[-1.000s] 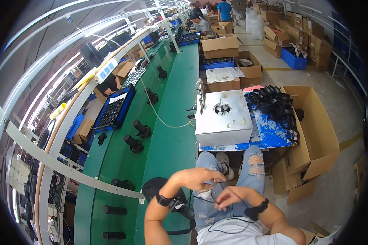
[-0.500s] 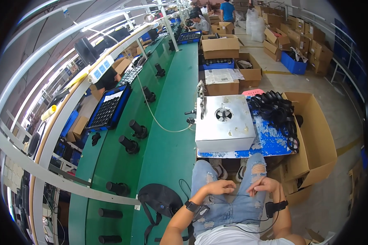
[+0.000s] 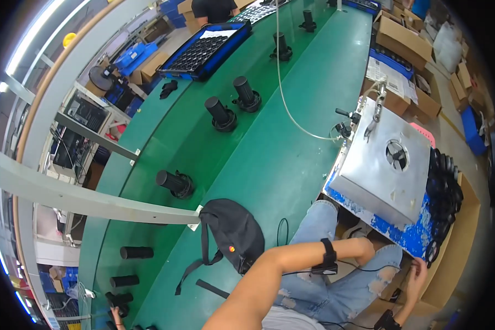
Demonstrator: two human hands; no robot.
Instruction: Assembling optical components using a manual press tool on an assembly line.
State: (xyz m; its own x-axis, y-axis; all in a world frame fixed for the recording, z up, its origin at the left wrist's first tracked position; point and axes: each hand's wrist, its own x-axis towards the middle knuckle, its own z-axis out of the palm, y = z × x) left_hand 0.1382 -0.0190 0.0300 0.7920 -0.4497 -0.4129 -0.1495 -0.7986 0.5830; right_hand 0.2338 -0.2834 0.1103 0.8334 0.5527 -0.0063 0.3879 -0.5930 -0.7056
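My left hand (image 3: pixel 362 251) hangs over my lap with the wrist bent down, and its fingers are hidden from view. Beside the near right corner of the blue worn board (image 3: pixel 363 212), my right hand (image 3: pixel 417 276) is raised with loosely bent fingers and nothing visible in it. Several black ring-shaped parts (image 3: pixel 444 190) are heaped on the board, just beyond that hand. A silver metal box (image 3: pixel 371 170) with a round opening and a metal clamp lever (image 3: pixel 377 110) stands on the board. The open cardboard box (image 3: pixel 461 231) lies to its right.
A green bench (image 3: pixel 280 159) runs along my left, carrying several black cylindrical parts (image 3: pixel 219 114) and a black bag (image 3: pixel 234 234). A grey frame bar (image 3: pixel 121 201) crosses it. A blue tray (image 3: pixel 206 49) lies farther off. Another person's hand (image 3: pixel 116 316) touches a black part at lower left.
The view has swung left and tilted, showing more bench. My right hand has moved away from my lap toward the cardboard box; my left hand stays over my lap, wrist bent down.
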